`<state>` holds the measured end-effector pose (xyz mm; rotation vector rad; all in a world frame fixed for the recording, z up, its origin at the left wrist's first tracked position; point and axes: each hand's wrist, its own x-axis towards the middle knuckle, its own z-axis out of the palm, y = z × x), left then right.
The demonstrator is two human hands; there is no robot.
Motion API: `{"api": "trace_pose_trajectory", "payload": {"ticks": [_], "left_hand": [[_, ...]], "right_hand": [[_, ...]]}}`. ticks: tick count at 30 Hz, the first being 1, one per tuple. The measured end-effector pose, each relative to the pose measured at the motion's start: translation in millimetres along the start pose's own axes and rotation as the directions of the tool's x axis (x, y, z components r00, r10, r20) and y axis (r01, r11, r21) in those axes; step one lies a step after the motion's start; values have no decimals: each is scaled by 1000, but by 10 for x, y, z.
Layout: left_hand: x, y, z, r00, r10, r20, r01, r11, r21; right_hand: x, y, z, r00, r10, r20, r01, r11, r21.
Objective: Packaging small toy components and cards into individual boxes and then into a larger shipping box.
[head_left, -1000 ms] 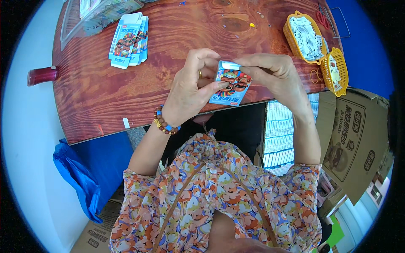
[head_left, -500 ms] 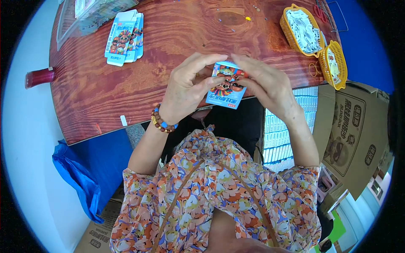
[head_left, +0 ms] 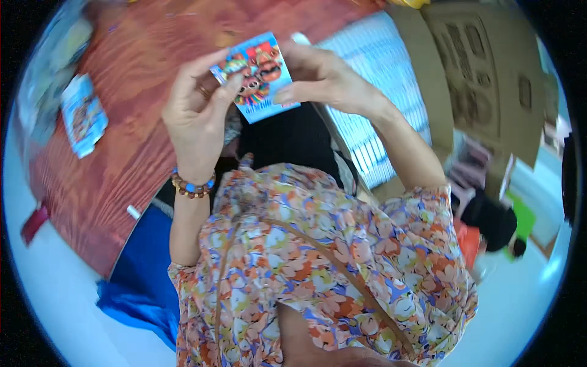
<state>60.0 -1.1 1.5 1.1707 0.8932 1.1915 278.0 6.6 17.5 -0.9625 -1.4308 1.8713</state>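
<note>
**Packet held in both hands above the table edge**

While the view was tilted and blurred, a small colourful packet (head_left: 257, 76) was held at about 12 o'clock, just above the near edge of a wooden table (head_left: 140, 128). The left hand (head_left: 195, 110) was closed on the packet's left side, fingers (head_left: 226, 85) pressed against its face. The right hand (head_left: 318, 76) was pinched on its right side and top corner. A bead bracelet (head_left: 192, 183) was worn on the left wrist. A stack of similar packets (head_left: 82, 116) lay on the table at 9 o'clock, well apart. A cardboard box (head_left: 477, 73) stood at 2 o'clock.
</note>
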Motion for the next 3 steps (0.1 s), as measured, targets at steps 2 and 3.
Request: {"api": "trace_pose_trajectory", "payload": {"ticks": [2, 3], "left_hand": [[-61, -148, 305, 987, 36, 156, -41, 999, 33], [-105, -208, 480, 963, 93, 253, -122, 987, 101]], "right_hand": [[-422, 148, -122, 993, 82, -86, -88, 994, -71], [-719, 127, -237, 984, 116, -135, -125, 990, -61]]}}
